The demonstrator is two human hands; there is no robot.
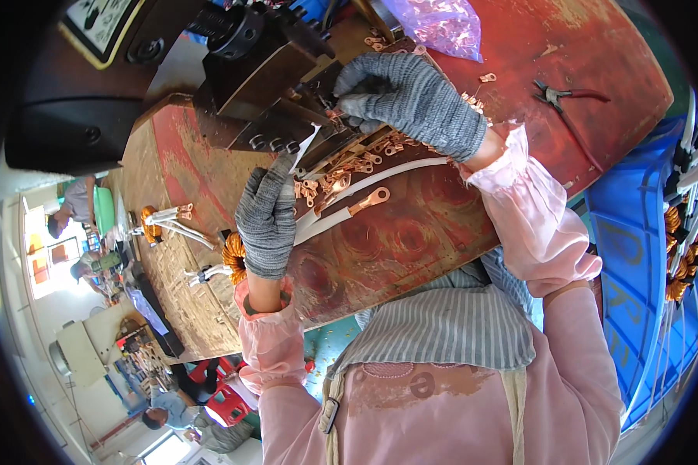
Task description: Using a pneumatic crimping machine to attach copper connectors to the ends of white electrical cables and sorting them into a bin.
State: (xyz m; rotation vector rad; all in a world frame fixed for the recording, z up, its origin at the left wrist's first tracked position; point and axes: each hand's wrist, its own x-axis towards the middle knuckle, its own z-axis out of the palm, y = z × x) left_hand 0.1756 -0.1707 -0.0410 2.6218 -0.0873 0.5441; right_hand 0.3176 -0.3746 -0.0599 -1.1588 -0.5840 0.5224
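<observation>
My left hand, in a grey knitted glove, is closed on a white cable whose end points up to the crimping press. My right hand, gloved alike, pinches a copper cable lug at the press jaws; its fingers partly hide it. Just right of my left hand, a white cable end with a crimped copper lug lies on the red, worn table. Another white cable curves behind it. Loose copper lugs are heaped along the press base.
Red-handled pliers and a clear bag of lugs lie toward the far right. Copper-wound coils with white leads sit at the left. A blue crate stands right of the table. Other people are in the background left.
</observation>
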